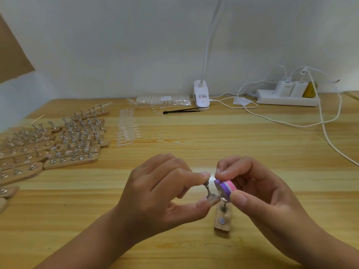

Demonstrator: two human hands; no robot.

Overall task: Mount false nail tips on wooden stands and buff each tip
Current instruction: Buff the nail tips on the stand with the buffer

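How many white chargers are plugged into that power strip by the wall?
2, side by side on the power strip: the left charger, the right charger. A yellow thing beside them may be another plug.

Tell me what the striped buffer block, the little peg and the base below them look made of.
The buffer block looks like foam: matte, stacked pink, lilac and purple layers. The peg is metal, probably steel: grey with a dull shine. The base looks like pale bare wood, grain showing, with a round silvery disc set in it, perhaps a magnet.
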